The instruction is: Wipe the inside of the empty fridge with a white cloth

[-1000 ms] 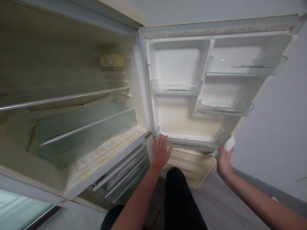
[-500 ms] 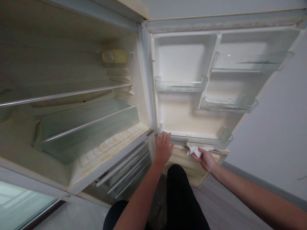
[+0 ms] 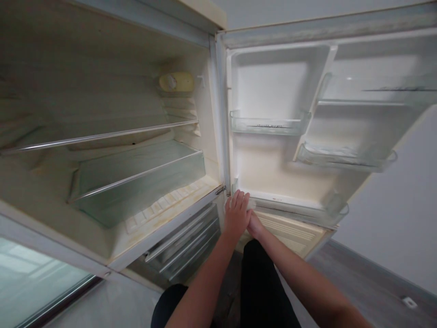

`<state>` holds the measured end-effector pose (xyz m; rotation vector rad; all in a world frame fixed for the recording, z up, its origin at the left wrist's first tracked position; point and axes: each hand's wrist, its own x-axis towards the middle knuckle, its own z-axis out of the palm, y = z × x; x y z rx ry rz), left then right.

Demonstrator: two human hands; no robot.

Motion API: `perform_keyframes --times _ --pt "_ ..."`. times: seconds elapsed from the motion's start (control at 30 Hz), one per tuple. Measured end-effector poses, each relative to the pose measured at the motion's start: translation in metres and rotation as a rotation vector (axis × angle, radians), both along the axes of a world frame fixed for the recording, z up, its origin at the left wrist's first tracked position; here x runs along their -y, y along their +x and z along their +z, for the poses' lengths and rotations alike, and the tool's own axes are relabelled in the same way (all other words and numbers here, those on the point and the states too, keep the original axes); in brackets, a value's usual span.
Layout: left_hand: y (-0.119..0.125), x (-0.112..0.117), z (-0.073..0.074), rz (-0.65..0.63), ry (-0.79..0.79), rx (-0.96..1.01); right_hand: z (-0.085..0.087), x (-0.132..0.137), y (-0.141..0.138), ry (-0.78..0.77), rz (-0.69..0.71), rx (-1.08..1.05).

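Observation:
An open, empty fridge fills the view, its door (image 3: 273, 168) swung to the right. My left hand (image 3: 236, 213) lies flat on the left end of the bottom door shelf (image 3: 297, 206), fingers together, holding nothing. My right hand (image 3: 254, 224) is pressed against the door just under that shelf, right beside and partly behind my left hand. Its fingers and the white cloth it holds are hidden by my left hand.
Clear door bins (image 3: 269, 125) (image 3: 344, 157) hang higher on the door. Inside are glass shelves (image 3: 102, 135) and a crisper cover (image 3: 143, 171), with freezer drawers (image 3: 184, 246) below. My dark-trousered legs (image 3: 259, 282) stand before the fridge. A grey wall (image 3: 403, 218) is to the right.
My right hand, with the white cloth, slid left along the underside of the bottom door shelf, from its right end to beside my left hand. The left hand stayed put.

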<state>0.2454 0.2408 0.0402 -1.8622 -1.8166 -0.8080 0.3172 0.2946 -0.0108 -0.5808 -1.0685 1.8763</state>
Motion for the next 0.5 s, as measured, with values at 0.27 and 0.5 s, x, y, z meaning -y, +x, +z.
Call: perform_keyframes --times 0.27,0.5 --pt "-0.012 0.046 -0.068 -0.052 -0.059 0.302 -0.065 0.073 0.041 -0.157 0.159 0.127" --pt "-0.022 0.134 -0.151 -0.002 -0.434 1.558 -0.082 0.095 0.063 0.027 0.613 0.403"
